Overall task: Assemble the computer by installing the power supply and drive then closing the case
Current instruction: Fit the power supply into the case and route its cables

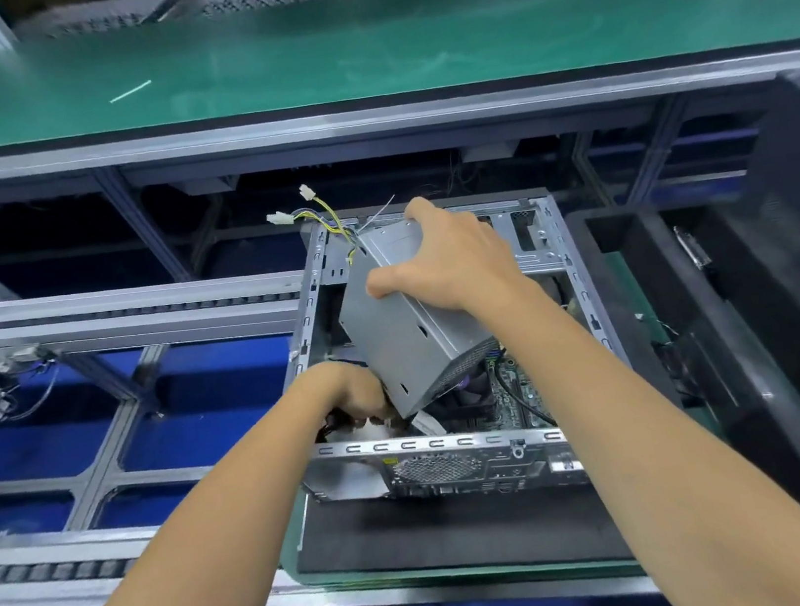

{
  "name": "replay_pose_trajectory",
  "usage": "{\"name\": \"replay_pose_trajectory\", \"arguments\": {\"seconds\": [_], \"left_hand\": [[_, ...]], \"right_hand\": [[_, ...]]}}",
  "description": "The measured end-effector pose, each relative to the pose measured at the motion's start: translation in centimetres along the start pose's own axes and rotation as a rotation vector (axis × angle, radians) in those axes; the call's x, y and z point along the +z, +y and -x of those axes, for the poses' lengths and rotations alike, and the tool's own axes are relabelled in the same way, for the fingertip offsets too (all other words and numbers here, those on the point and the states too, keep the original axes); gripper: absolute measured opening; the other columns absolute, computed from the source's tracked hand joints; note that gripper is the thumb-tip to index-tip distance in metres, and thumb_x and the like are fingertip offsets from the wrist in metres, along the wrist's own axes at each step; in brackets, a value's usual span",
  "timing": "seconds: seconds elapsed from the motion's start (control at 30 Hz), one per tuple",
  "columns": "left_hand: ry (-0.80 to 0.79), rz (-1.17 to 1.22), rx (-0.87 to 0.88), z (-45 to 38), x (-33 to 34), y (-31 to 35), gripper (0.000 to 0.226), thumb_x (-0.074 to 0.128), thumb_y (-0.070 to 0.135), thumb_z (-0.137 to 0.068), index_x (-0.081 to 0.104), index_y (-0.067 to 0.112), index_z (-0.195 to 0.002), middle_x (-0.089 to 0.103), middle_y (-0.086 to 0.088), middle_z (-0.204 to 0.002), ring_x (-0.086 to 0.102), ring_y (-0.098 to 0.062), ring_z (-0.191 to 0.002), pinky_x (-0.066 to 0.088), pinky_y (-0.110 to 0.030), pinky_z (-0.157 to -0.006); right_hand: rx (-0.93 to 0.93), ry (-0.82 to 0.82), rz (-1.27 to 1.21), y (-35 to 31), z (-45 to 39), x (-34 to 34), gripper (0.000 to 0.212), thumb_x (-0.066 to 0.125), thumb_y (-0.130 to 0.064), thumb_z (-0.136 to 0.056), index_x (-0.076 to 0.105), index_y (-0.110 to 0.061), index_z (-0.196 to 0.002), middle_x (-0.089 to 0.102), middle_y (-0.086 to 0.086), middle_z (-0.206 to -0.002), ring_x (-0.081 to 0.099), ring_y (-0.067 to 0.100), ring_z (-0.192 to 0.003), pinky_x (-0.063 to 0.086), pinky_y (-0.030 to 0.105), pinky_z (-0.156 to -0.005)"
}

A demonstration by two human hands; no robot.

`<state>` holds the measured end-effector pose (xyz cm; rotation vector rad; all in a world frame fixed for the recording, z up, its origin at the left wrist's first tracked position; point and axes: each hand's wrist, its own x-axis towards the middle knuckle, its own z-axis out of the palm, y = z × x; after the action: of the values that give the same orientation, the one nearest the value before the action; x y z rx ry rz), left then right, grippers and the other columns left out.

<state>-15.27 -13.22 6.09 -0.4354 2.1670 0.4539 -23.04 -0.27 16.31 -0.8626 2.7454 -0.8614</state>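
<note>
1. Head view: power supply (409,324) is tilted above the open computer case (440,444), partly inside it.
2. Right hand (453,256) clasps its upper end, fingers spread.
3. Left hand (348,388) supports its lower corner; finger state cannot be told.
4. Loose cables (322,215) trail beyond the far edge.

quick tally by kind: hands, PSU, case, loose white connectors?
Hands: 2 (left hand, right hand)
Power supply: 1
Computer case: 1
White connectors: 2
Total: 6
</note>
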Motion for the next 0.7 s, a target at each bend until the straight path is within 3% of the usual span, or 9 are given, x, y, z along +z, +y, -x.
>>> {"name": "replay_pose_trajectory", "arguments": {"seconds": [0.13, 0.3, 0.43, 0.53, 0.7], "left_hand": [[0.105, 0.253, -0.025, 0.5, -0.3, -0.2, 0.024, 0.037, 0.005, -0.093, 0.049, 0.010, -0.073, 0.045, -0.007, -0.063, 0.039, -0.019, -0.049, 0.032, -0.023, -0.047], [0.343, 0.535, -0.052, 1.7, -0.6, -0.1, 0.015, 0.043, -0.002, -0.084, 0.053, 0.000, -0.073, 0.049, -0.014, -0.055, 0.040, -0.021, -0.044, 0.033, -0.021, -0.044], [0.602, 0.635, -0.095, 4.1, -2.3, 0.4, 0.014, 0.044, 0.008, -0.080, 0.053, 0.006, -0.069, 0.050, -0.007, -0.051, 0.039, -0.019, -0.036, 0.030, -0.013, -0.038], [0.835, 0.788, -0.075, 6.1, -4.9, 0.4, 0.012, 0.047, 0.018, -0.079, 0.043, 0.011, -0.070, 0.043, -0.002, -0.058, 0.036, -0.019, -0.044, 0.027, -0.018, -0.041], [1.168, 0.939, 0.123, 7.8, -6.4, 0.9, 0.044, 0.057, 0.029, -0.077, 0.033, 0.017, -0.043, 0.029, 0.008, -0.039, 0.026, -0.019, -0.046, 0.021, -0.027, -0.044]], "right_hand": [[0.013, -0.001, -0.023, 0.1, -0.1, -0.5, 0.077, 0.068, -0.062, -0.054, 0.046, -0.031, -0.121, 0.049, -0.009, -0.083, 0.050, 0.025, -0.088, 0.032, 0.031, -0.057], [0.040, -0.008, -0.044, 0.5, 0.0, -1.1, 0.070, 0.068, -0.060, -0.055, 0.046, -0.032, -0.115, 0.039, -0.016, -0.078, 0.047, 0.023, -0.082, 0.025, 0.026, -0.051], [0.055, -0.009, -0.052, 0.4, 0.2, -1.0, 0.068, 0.068, -0.060, -0.054, 0.046, -0.032, -0.112, 0.042, -0.013, -0.079, 0.047, 0.021, -0.078, 0.025, 0.027, -0.052], [0.082, -0.023, -0.077, 0.2, 0.4, -0.7, 0.065, 0.068, -0.062, -0.051, 0.043, -0.033, -0.105, 0.053, -0.001, -0.098, 0.049, 0.026, -0.089, 0.029, 0.029, -0.053], [0.142, -0.001, -0.100, -0.5, 0.9, 0.3, 0.074, 0.067, -0.065, -0.051, 0.046, -0.029, -0.113, 0.051, 0.000, -0.102, 0.047, 0.026, -0.092, 0.036, 0.034, -0.062]]}}
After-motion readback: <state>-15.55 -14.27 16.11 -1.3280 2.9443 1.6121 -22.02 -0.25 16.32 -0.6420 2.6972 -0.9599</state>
